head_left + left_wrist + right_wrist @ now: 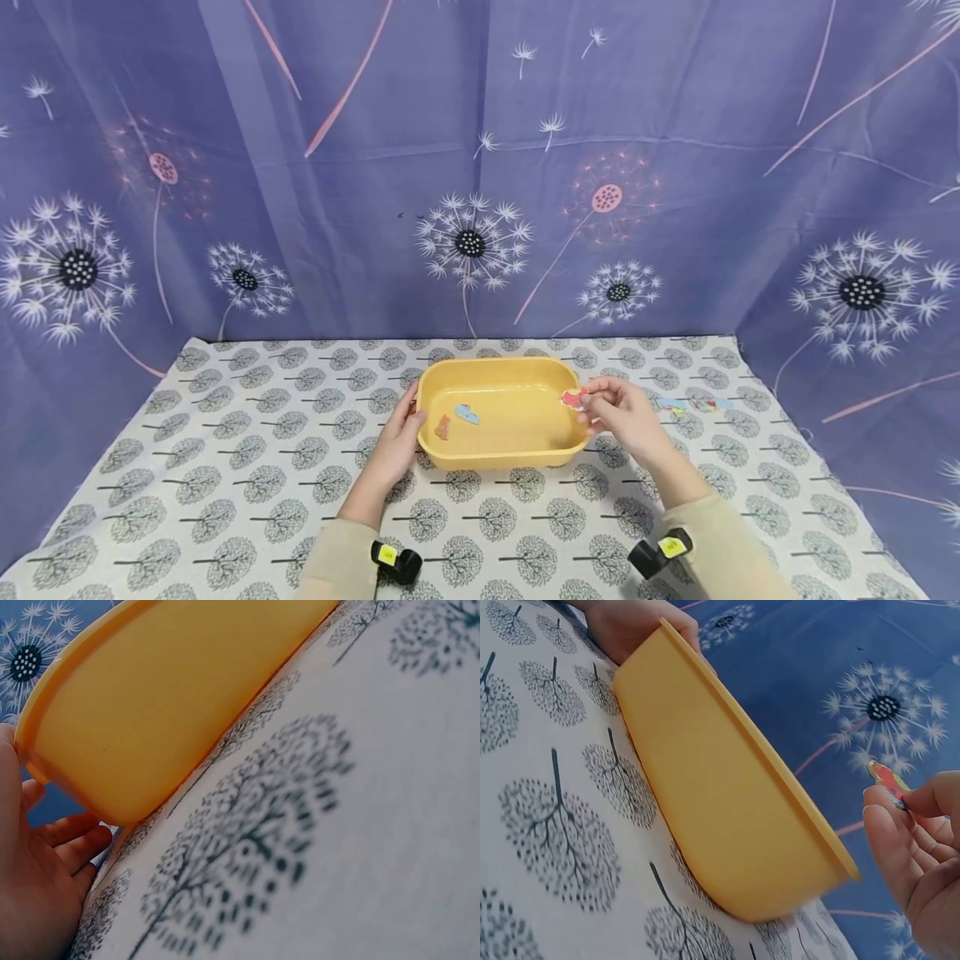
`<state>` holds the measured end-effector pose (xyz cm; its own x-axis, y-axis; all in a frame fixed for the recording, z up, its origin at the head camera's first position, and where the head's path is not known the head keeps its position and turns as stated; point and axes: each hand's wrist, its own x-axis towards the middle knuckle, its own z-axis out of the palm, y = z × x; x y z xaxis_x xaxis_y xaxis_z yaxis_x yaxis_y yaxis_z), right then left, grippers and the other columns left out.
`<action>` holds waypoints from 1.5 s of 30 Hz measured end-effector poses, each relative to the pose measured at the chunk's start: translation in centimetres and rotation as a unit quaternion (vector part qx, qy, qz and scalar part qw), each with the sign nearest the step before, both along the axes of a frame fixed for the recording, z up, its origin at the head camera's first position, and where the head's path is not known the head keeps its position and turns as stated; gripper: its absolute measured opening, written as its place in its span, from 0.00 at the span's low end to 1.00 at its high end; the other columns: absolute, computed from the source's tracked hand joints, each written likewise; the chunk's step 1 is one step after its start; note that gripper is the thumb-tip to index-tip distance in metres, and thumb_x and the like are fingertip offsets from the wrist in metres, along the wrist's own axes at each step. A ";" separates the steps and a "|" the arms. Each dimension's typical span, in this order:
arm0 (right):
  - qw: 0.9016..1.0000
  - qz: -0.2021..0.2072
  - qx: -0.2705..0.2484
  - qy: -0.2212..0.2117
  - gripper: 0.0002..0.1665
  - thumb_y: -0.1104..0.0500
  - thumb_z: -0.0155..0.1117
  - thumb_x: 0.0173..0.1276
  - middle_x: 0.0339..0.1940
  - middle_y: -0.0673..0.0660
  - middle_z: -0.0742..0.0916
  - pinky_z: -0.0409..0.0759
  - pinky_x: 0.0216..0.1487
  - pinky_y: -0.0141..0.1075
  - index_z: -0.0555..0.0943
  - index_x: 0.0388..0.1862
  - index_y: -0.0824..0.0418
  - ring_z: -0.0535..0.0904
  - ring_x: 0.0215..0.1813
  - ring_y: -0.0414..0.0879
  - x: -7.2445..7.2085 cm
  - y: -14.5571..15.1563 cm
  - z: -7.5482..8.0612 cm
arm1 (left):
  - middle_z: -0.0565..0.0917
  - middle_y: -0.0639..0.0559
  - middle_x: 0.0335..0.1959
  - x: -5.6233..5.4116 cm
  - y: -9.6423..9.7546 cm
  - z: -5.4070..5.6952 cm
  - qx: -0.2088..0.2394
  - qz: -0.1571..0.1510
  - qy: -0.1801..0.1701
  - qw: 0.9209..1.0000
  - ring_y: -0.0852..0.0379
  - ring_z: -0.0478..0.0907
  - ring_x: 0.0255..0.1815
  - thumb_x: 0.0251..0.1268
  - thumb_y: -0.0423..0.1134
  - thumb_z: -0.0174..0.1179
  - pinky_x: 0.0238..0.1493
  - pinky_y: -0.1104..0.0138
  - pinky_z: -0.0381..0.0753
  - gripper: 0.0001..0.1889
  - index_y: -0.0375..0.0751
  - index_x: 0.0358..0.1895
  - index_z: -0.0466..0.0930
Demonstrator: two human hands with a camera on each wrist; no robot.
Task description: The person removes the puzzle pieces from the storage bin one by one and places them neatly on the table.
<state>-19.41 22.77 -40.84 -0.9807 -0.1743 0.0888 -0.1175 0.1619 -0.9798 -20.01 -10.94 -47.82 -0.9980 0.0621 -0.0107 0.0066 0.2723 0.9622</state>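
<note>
A yellow plastic basin (495, 460) stands on the cloth in the middle of the head view. My left hand (396, 440) holds its left end, thumb at the rim and fingers against the outer wall. Over the basin's right rim, my right hand (630, 423) pinches a small, flat red cut-out with a pale edge (573, 398) between thumb and fingertips; the right wrist view shows it above the rim. Inside the basin, toward the left, lie a brown bear-shaped cut-out (442, 427) and a light blue one (467, 414).
Several small light blue and multicoloured cut-outs (708, 404) lie on the cloth right of the basin, partly beyond my right hand. A tree-print cloth (300, 500) covers the table. Purple dandelion-print curtains (375, 208) hang behind and along both sides.
</note>
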 end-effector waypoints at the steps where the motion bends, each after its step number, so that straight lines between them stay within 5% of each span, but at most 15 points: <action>1: 1.000 -0.004 0.000 -0.001 0.15 0.69 0.54 0.67 0.33 0.55 0.85 0.86 0.31 0.36 0.69 0.49 0.79 0.84 0.31 0.42 0.1 0.3 0.0 | 0.59 0.41 0.74 0.0 0.0 0.0 0.000 0.000 0.001 1.000 0.39 0.65 0.69 0.74 0.49 0.42 0.69 0.46 0.62 0.29 0.59 0.75 0.48; 11: 0.999 -0.044 0.023 0.000 0.26 0.64 0.54 0.71 0.37 0.52 0.82 0.87 0.35 0.37 0.65 0.64 0.75 0.82 0.34 0.40 0.9 3.3 -1.2 | 0.60 0.42 0.73 0.1 0.0 0.0 0.004 0.003 0.001 1.000 0.40 0.67 0.67 0.74 0.49 0.42 0.68 0.46 0.65 0.29 0.60 0.75 0.48; 18: 0.994 -0.109 0.023 -0.016 0.16 0.64 0.54 0.70 0.34 0.50 0.83 0.87 0.33 0.36 0.72 0.56 0.64 0.82 0.33 0.39 1.0 5.7 -2.9 | 0.59 0.43 0.74 0.0 0.1 0.1 0.002 0.000 0.002 1.000 0.40 0.66 0.68 0.74 0.49 0.42 0.68 0.47 0.64 0.29 0.59 0.75 0.47; 24: 0.985 -0.163 0.034 -0.037 0.20 0.59 0.54 0.72 0.32 0.45 0.82 0.86 0.33 0.34 0.69 0.55 0.72 0.81 0.31 0.37 0.9 7.3 -4.2 | 0.61 0.43 0.73 -0.1 0.0 0.1 -0.003 0.003 -0.002 1.000 0.40 0.67 0.67 0.74 0.49 0.42 0.68 0.45 0.63 0.29 0.60 0.75 0.48; 36: 0.981 -0.182 0.028 -0.056 0.17 0.58 0.52 0.73 0.31 0.43 0.85 0.86 0.39 0.32 0.69 0.51 0.71 0.83 0.35 0.36 0.7 9.1 -5.9 | 0.59 0.41 0.73 -0.1 0.0 0.2 0.004 -0.013 -0.007 1.000 0.39 0.67 0.67 0.75 0.48 0.41 0.67 0.48 0.66 0.29 0.58 0.76 0.45; 45: 0.968 -0.223 0.102 -0.056 0.22 0.57 0.52 0.73 0.34 0.48 0.84 0.85 0.31 0.30 0.72 0.59 0.70 0.80 0.32 0.32 0.5 9.0 -6.2 | 0.58 0.43 0.74 0.1 0.0 0.8 -0.015 -0.011 -0.001 1.000 0.39 0.61 0.71 0.75 0.47 0.41 0.70 0.46 0.59 0.29 0.59 0.76 0.46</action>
